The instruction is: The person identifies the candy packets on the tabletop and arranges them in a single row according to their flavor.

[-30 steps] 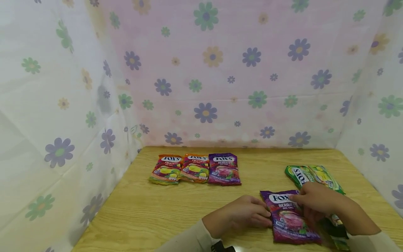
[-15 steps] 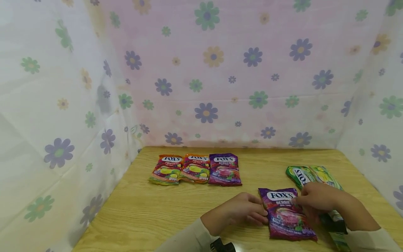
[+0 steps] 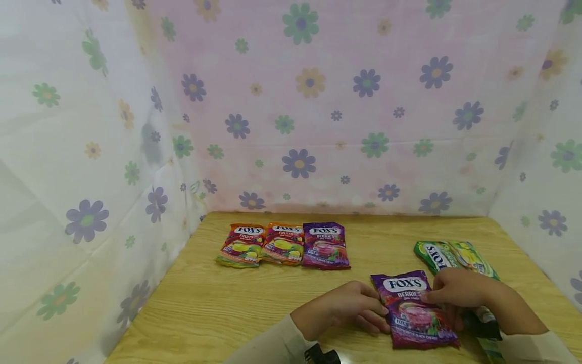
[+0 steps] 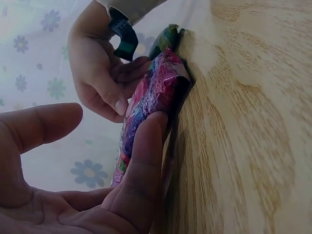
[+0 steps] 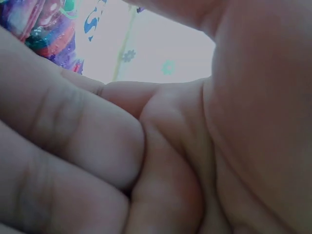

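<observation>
A purple FOX'S berries candy bag (image 3: 411, 318) lies face up near the table's front, between both hands. My left hand (image 3: 347, 309) touches its left edge with the fingertips. In the left wrist view, the left thumb (image 4: 46, 127) stands away from the bag, while a finger (image 4: 146, 151) rests along its side. My right hand (image 3: 466, 290) pinches the bag's right edge, thumb on the front. Curled fingers (image 5: 73, 131) fill the right wrist view, with part of the bag at upper left. A green FOX'S candy bag (image 3: 459, 255) lies just beyond the right hand.
Two orange FOX'S fruits bags (image 3: 241, 246) (image 3: 283, 245) and another purple berries bag (image 3: 325, 246) form a row at the back left. Under the right wrist, part of another green packet (image 3: 491, 349) shows. Flowered cloth walls (image 3: 336, 101) enclose the wooden table (image 3: 218, 313).
Between the two hands, the purple bag has shifted slightly left and turned a little more upright. The right thumb stays at its edge, and the left fingers stay against its left side.
</observation>
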Tool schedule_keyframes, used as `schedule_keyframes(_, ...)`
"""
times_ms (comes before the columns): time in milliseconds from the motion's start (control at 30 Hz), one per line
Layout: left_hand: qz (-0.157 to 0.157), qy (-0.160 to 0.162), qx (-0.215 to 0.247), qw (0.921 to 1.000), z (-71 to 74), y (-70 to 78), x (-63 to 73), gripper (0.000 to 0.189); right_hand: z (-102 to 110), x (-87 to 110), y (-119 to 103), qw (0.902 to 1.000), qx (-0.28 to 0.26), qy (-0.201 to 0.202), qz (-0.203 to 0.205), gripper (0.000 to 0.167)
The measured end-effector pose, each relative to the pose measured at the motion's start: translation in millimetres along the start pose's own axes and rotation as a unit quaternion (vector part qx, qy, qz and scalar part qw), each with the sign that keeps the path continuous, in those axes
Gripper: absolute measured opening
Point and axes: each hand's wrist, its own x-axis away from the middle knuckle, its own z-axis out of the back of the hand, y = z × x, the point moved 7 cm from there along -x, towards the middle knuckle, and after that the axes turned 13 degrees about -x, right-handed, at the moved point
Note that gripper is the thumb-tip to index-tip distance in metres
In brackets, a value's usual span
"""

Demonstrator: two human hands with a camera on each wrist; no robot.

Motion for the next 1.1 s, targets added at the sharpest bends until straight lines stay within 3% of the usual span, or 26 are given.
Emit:
schedule_keyframes(400,-0.022,0.001,0.017,0.9996,2.7,2.3,-1.3,0.049,1.2,-2.6,-2.4,0.9988,-0.041,-0.018,0.022,0.025)
schedule_keyframes(567,-0.028,0.018,0.004,0.9994,6.4,3.0,-0.8,0.049,1.6,-2.9,-0.5,0.9994,-0.034,0.008,0.006,0.028)
schedule_keyframes(733,-0.033,0.044,-0.024,0.9982,17.1,4.0,2.4,0.047,0.3,-7.6,-9.7,0.9989,-0.001,0.032,0.036,0.030)
schedule_keyframes(1100,-0.075,0.082,-0.011,0.9938,38.1,27.9,4.2,0.049,16.7,-15.4,-35.7,0.9960,0.009,0.077,0.044,0.034)
